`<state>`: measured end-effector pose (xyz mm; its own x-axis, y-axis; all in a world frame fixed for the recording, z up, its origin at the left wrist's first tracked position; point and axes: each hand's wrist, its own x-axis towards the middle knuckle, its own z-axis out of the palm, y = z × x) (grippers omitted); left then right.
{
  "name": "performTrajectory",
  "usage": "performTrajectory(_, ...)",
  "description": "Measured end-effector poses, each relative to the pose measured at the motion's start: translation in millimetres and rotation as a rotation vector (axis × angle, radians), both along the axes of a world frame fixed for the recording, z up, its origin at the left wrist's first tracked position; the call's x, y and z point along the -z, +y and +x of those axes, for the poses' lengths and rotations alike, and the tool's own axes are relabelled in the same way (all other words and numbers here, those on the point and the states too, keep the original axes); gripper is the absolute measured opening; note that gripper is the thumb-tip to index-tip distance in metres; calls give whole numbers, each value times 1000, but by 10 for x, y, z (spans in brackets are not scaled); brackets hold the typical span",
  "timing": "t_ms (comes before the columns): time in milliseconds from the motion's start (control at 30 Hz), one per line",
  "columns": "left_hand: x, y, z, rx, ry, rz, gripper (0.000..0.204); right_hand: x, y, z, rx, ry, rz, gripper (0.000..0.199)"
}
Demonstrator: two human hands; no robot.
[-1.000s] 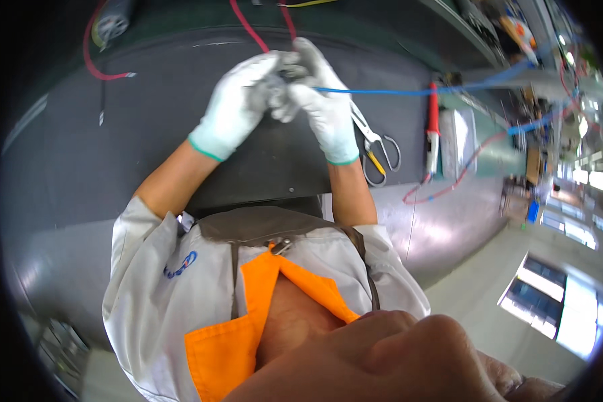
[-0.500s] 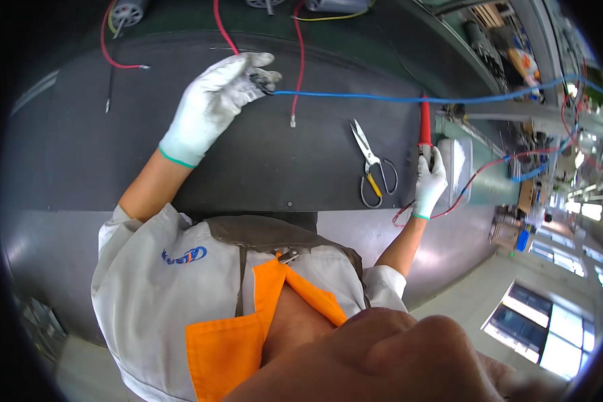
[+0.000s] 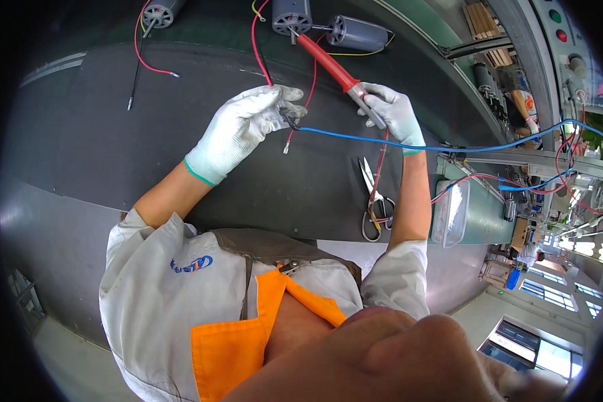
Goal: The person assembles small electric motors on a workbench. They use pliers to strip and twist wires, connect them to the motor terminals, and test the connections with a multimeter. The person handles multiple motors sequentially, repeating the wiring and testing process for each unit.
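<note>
My left hand (image 3: 238, 127), in a white glove, is closed around a black clip (image 3: 289, 119) at the end of a blue wire (image 3: 382, 139). A red lead (image 3: 256, 41) with a dark wire beside it runs down to these fingers; its end is hidden there. My gloved right hand (image 3: 394, 115) grips a red test probe (image 3: 327, 61) by its grey rear part. The probe slants up and left, its tip at the end face of a grey motor (image 3: 291, 12), by the shaft; whether it touches cannot be made out.
More grey motors (image 3: 360, 33) (image 3: 159, 12) lie along the far side of the dark bench mat (image 3: 181, 107). Scissors (image 3: 374, 194) lie near my right forearm. A clear plastic box (image 3: 451, 211) stands farther right. A panel with green and red buttons (image 3: 561, 33) is at upper right.
My right hand has moved up and left from beside the plastic box, bringing the red test probe to the motor. My left hand still holds the clip; the view has shifted slightly.
</note>
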<state>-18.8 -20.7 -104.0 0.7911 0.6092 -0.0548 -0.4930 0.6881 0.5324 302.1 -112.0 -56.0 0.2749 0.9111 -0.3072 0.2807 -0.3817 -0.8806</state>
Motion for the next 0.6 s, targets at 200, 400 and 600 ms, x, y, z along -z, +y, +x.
performTrajectory(200,35,43,121,88,-17,42,40,-159,-132,-294,25,-245,4,42)
performTrajectory(400,173,121,136,101,31,59,37,-348,-1273,28,187,-634,118,40)
performTrajectory(600,146,82,259,157,51,20,36,-144,-2183,198,140,-1356,-249,64)
